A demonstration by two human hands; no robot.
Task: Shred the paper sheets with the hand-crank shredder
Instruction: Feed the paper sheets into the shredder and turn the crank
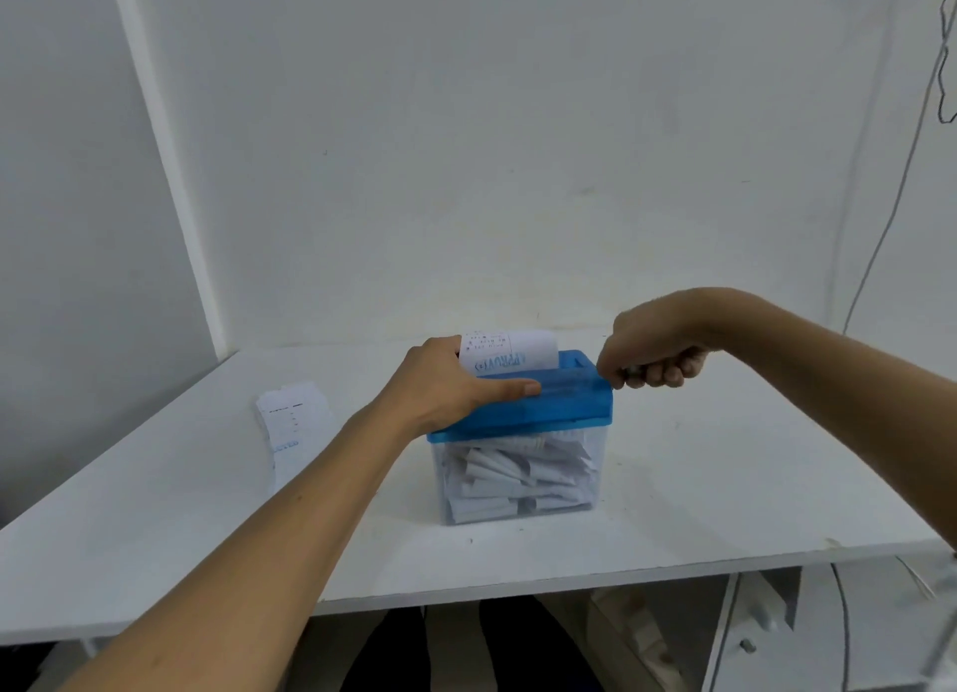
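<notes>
**A:** Where is the shredder (569, 406) sitting, and which way is it running?

**B:** It is standing just below the centre of the frame on the white worktop (725, 484). Its blue head is lying lengthwise from left to right across the picture, over a clear bin (596, 463) that is holding a good heap of shreds (497, 476). A printed paper sheet (510, 355) is standing upright in the slot, with its top part showing above the head.

**A:** And what are the hands doing?

**B:** They are working apart, one at each end of that long axis. The left hand (445, 386) is pressing down on the left part of the head. Its thumb is lying straight along the front edge, and its fingers are reaching behind the sheet, where they are passing out of sight. The right hand (647, 350) is closing in a fist on the crank (631, 371) at the right end, with the wrist arching above the knuckles and the forearm coming in from the right edge of the frame. The crank itself is almost wholly hidden in the fist.

**A:** So what is the next turn depending on?

**B:** By my judgement, on the right hand, as it is the one at the crank end. The left is only bracing the box against tipping.

**A:** Is anything waiting?

**B:** A second sheet (295, 422) is lying flat at centre left, well apart from the shredder and nearer the left hand.
</notes>
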